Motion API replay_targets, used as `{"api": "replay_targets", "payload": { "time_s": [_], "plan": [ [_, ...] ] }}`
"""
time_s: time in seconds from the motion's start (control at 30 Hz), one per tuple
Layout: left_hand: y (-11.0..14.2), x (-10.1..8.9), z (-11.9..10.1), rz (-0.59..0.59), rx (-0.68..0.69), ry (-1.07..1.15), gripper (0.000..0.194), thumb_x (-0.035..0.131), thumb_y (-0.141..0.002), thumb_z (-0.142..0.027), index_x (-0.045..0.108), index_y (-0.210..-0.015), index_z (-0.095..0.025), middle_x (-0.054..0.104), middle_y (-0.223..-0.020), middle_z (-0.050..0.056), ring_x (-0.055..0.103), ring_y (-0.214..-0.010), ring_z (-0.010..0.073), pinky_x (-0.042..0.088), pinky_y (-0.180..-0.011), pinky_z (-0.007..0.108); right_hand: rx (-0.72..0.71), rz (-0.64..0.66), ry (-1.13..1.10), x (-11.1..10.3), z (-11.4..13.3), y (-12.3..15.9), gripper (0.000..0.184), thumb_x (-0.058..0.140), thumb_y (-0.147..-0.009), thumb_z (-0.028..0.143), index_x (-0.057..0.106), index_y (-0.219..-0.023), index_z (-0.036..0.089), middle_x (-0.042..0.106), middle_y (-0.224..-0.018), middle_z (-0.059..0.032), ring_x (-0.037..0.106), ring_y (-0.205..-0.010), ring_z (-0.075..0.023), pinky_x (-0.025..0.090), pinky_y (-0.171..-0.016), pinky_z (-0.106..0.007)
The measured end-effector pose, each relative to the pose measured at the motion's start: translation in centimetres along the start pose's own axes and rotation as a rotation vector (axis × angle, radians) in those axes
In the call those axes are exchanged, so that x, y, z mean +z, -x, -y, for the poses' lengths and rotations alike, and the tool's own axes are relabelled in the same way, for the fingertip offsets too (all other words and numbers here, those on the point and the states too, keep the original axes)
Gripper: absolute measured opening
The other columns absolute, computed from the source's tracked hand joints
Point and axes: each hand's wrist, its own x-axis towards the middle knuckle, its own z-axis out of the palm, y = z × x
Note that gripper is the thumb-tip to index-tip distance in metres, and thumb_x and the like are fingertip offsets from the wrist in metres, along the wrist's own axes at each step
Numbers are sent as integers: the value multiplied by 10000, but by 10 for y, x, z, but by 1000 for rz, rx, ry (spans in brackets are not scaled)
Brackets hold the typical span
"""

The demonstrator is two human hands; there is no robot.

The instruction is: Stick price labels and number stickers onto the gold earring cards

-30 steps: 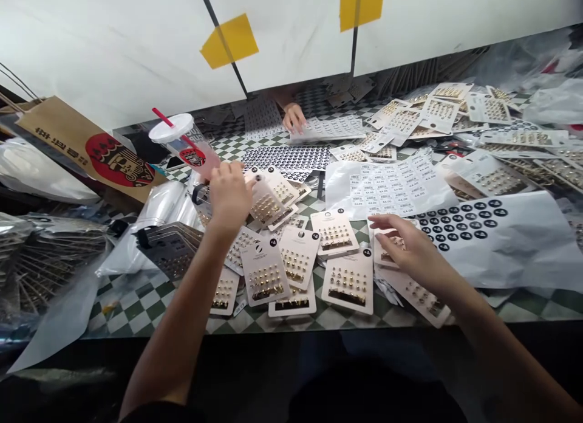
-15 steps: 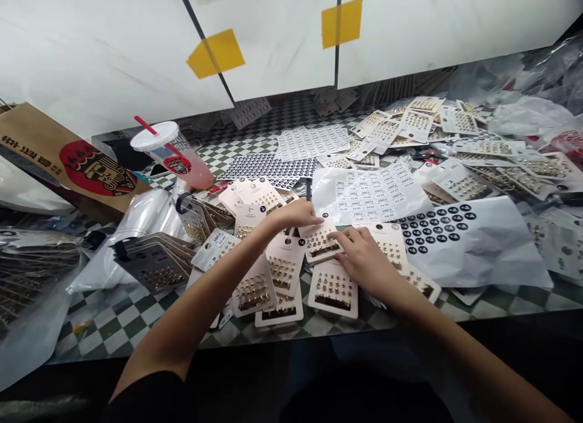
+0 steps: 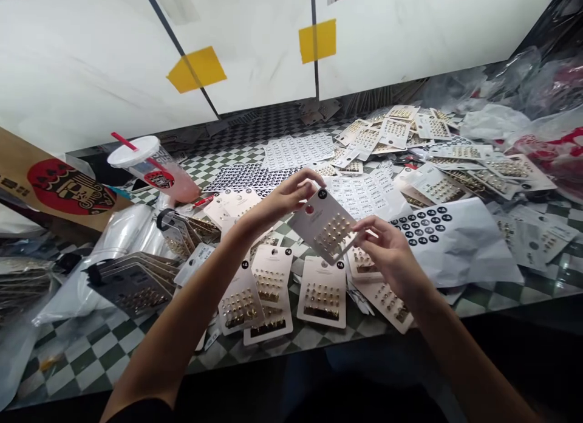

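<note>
Head view: stud-earring card (image 3: 323, 225) tilted above the checkered tabletop (image 3: 86, 362), right hand (image 3: 389, 256) fingers pinching its right edge, left hand (image 3: 277, 203) fingers curled by its top corner, contact unclear; edge-only grip best.

- A packing workspace for retail jewellery
- Checkered table (image 3: 86, 356) heaped with carded earrings (image 3: 321, 295)
- Sheets of price stickers (image 3: 298, 151)
- Plastic bags (image 3: 496, 122) at far right
</note>
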Motion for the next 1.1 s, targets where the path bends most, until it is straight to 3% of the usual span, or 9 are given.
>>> {"api": "replay_targets", "payload": {
  "time_s": [0.13, 0.23, 0.33, 0.43, 0.5, 0.6, 0.67, 0.9, 1.1],
  "plan": [
    [7, 14, -21, 61, 226, -50, 143, 579, -829, -242, 619, -964, -220, 590, -945, 44, 564, -874, 153, 485, -755, 264, 265, 106, -402, -13, 13, 13, 216, 726, -669, 160, 625, -852, 215, 630, -869, 8, 608, -767, -100, 490, -712, -202],
    [13, 25, -27, -71, 288, -260, 45, 635, -777, -207, 666, -808, -199, 539, -844, 25, 514, -795, 131, 464, -725, 256, 384, 230, -426, -24, 15, 22, 276, 727, -676, 223, 642, -939, 217, 652, -865, -12, 629, -757, -125, 515, -752, -260],
    [18, 33, -19, -83, 113, -294, 99, 652, -762, -272, 659, -731, -178, 520, -819, 21, 497, -761, 127, 449, -660, 248, 307, 254, 13, -48, 21, 15, 283, 669, -753, 317, 637, -1016, 219, 658, -934, -57, 633, -850, -188, 522, -810, -354],
    [23, 40, -1, 135, -263, -293, 231, 561, -823, -367, 614, -745, -157, 548, -722, 17, 504, -646, 124, 415, -563, 244, 54, -158, 613, -78, 31, -11, 331, 606, -801, 362, 588, -1095, 212, 618, -1080, -111, 582, -1021, -255, 496, -882, -423],
    [23, 45, 11, 177, -398, -504, 229, 546, -829, -367, 600, -761, -154, 567, -695, 22, 517, -628, 142, 417, -565, 262, 19, -353, 812, -92, 35, -32, 526, 611, -784, 348, 454, -1252, 165, 593, -1093, -158, 579, -1019, -283, 501, -861, -447],
    [14, 50, 18, 21, -419, -898, 238, 596, -793, -257, 588, -990, -124, 615, -934, 116, 555, -901, 261, 447, -779, 392, 42, -275, 1044, -94, 33, -56, 863, 655, -739, 346, 163, -1412, 126, 595, -1009, -171, 599, -911, -298, 511, -791, -468],
    [0, 54, 17, -91, -340, -1015, 356, 563, -818, -225, 511, -1144, -92, 556, -1129, 180, 479, -1086, 314, 375, -927, 471, -3, -211, 1140, -88, 29, -64, 913, 677, -708, 320, 134, -1421, 146, 592, -952, -147, 586, -900, -311, 487, -804, -499],
    [-68, 80, 23, -11, 58, -847, 232, 472, -882, -278, 487, -1059, -129, 539, -1136, 125, 496, -1016, 220, 435, -862, 356, -30, -86, 602, -70, 24, -70, 728, 644, -694, 290, 261, -1308, 219, 549, -752, 5, 576, -670, -184, 513, -655, -348],
    [-94, 88, 29, -93, 128, -742, 178, 578, -822, -305, 497, -874, -155, 553, -948, 86, 498, -834, 185, 427, -711, 307, -85, -77, 198, -73, 21, -69, 670, 751, -619, 359, 384, -1171, 262, 541, -775, 41, 559, -646, -118, 506, -657, -277]
  ]
}}
